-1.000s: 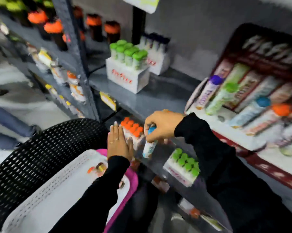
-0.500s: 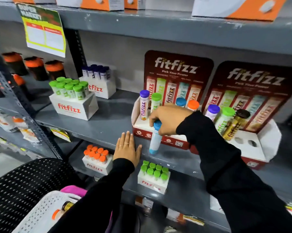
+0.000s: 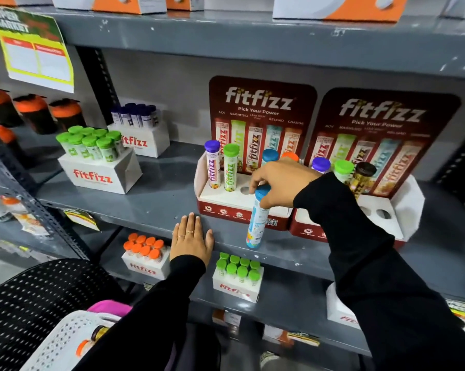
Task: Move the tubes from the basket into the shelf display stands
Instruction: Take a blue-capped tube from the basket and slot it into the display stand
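Observation:
My right hand (image 3: pixel 279 180) grips a blue-capped tube (image 3: pixel 256 218) by its cap, hanging upright in front of the left red display stand (image 3: pixel 220 207). That stand holds a purple-capped tube (image 3: pixel 212 164), a green-capped tube (image 3: pixel 230 167), a blue-capped one (image 3: pixel 269 155) and an orange-capped one, with an empty hole (image 3: pixel 244 190) just left of my hand. The right display stand (image 3: pixel 410 204) holds purple, green and dark-capped tubes and shows two empty holes (image 3: pixel 383 214). My left hand (image 3: pixel 191 239) lies flat and open on the shelf edge. The white basket (image 3: pixel 65 341) at bottom left holds an orange-capped tube (image 3: pixel 85 346).
White boxes of green-capped tubes (image 3: pixel 97 156) and dark-capped tubes (image 3: pixel 140 129) stand at the left of the same shelf. The shelf below carries boxes with orange caps (image 3: pixel 145 258) and green caps (image 3: pixel 238 277). A black mesh chair back (image 3: pixel 33 303) is beside the basket.
My view has swung from the basket up to the shelf. My right hand carried the blue-capped tube up and to the right, in front of the left stand. My left hand moved onto the shelf edge.

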The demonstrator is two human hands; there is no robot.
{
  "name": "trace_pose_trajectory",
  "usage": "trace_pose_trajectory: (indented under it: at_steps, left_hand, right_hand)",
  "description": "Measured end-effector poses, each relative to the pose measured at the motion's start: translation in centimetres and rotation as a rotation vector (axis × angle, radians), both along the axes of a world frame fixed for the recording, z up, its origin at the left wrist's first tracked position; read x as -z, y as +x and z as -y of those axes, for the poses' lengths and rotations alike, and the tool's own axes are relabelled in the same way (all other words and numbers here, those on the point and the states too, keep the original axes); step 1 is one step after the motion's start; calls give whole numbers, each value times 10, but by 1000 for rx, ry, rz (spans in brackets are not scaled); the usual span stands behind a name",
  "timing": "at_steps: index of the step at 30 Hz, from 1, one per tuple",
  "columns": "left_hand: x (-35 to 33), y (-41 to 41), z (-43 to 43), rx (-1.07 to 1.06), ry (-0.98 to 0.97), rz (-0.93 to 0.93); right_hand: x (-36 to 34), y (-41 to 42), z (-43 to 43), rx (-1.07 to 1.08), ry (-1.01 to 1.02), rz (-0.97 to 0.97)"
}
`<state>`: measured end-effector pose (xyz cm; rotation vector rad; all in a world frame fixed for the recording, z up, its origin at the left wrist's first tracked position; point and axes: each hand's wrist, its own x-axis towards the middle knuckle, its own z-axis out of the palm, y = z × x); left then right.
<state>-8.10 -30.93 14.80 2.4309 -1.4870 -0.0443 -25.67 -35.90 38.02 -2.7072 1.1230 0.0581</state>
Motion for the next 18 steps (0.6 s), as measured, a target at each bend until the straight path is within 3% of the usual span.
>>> trace_pose_trajectory:
  at_steps: [9, 18]
  left_hand:
    - [3, -2, -1, -7, -21, 28]
    - [3, -6, 0, -36, -64, 5]
  right_hand:
    - [-6, -25, 4, 21, 1, -23]
    - [-5, -58, 19, 235, 10, 186]
